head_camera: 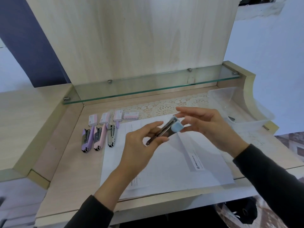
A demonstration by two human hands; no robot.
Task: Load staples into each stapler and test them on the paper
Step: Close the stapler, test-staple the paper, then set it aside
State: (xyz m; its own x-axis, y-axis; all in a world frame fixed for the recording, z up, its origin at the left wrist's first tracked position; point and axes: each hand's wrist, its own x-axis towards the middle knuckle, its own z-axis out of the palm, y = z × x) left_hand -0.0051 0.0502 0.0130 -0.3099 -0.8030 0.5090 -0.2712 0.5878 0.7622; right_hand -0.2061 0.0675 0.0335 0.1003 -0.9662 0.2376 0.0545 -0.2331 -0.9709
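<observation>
Wooden back panel (131, 38) is seen upright behind the desk (69, 170); a glass shelf (148, 86) is fixed along its foot

White paper sheets (172, 165) are laid flat on the near middle of the desk. A clear plastic tub (243, 109) is set at the far right, a lace mat (164, 109) just beyond the paper

The blue stapler (176, 127) is held in the air above the paper, between both hands, tilted, blue end to the far right. Left hand (139, 148): the near metal end is pinched between thumb and curled fingers. Right hand (209, 127): the blue end is pinched between thumb and fingers, forefinger stretched out above it

Left of the paper, three staplers are laid side by side on the desk: purple stapler (86, 140), pink stapler (98, 137), and a metal stapler (112, 134) with a lilac part

Beyond them, four staple boxes (118, 116) are set in a row; three stand on end, the rightmost lies flat
</observation>
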